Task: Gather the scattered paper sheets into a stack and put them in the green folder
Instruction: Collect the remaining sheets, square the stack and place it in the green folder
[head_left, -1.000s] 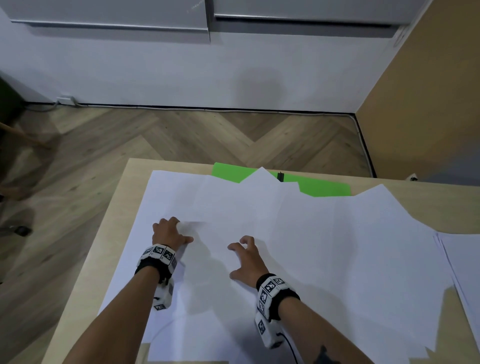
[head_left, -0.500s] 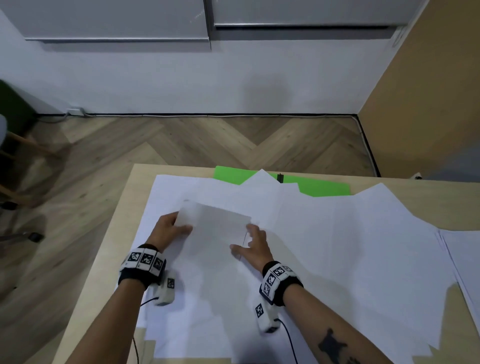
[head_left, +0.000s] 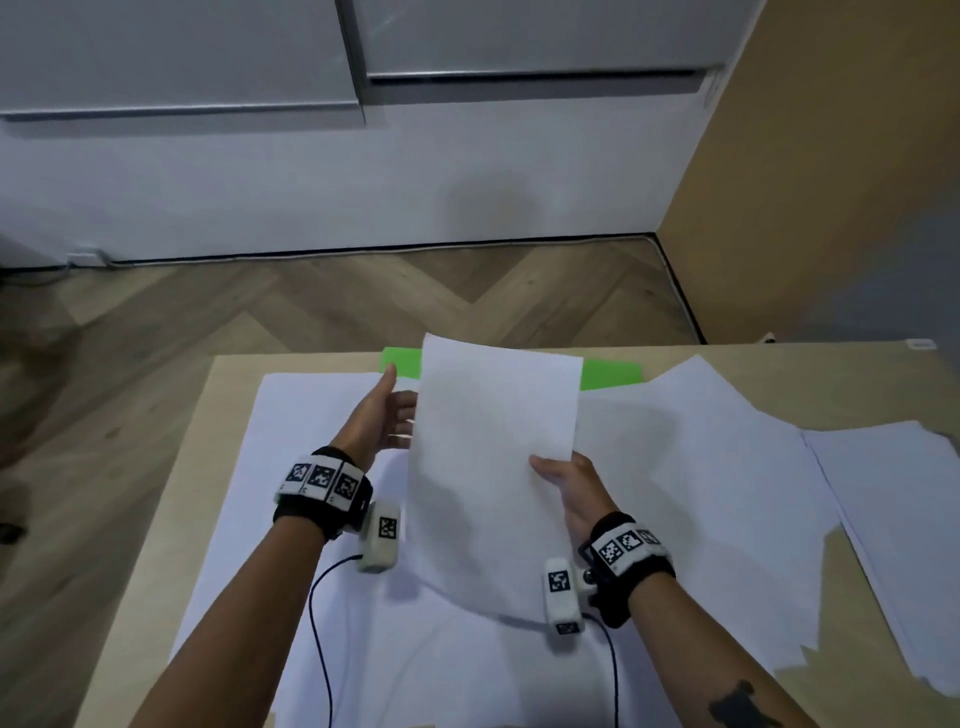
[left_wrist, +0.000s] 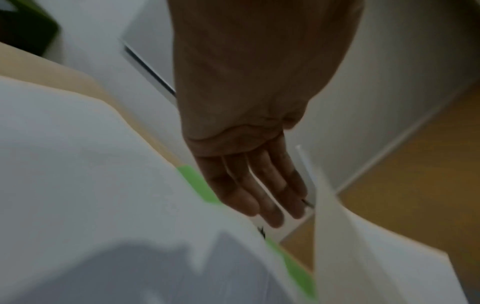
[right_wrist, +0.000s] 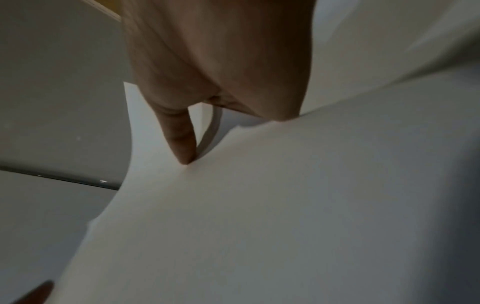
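A white paper sheet (head_left: 493, 441) is lifted off the table and stands tilted toward me. My right hand (head_left: 545, 465) pinches its right edge; the right wrist view shows a finger (right_wrist: 183, 144) pressed on the sheet (right_wrist: 259, 205). My left hand (head_left: 395, 410) is open with straight fingers (left_wrist: 259, 195) beside the sheet's left edge (left_wrist: 350, 236); I cannot tell whether it touches. Many more white sheets (head_left: 701, 467) lie overlapping on the table. The green folder (head_left: 402, 361) lies at the far edge, mostly covered by paper, and shows in the left wrist view (left_wrist: 197, 185).
The light wooden table (head_left: 234, 405) ends just beyond the folder, with herringbone floor (head_left: 363, 301) and a white wall behind. A separate pile of sheets (head_left: 893, 493) lies at the right. Thin black cables (head_left: 317, 623) hang from both wrist cameras.
Both hands rose from the table with one sheet. It now stands up in the right hand's pinch, and the left hand has opened beside it.
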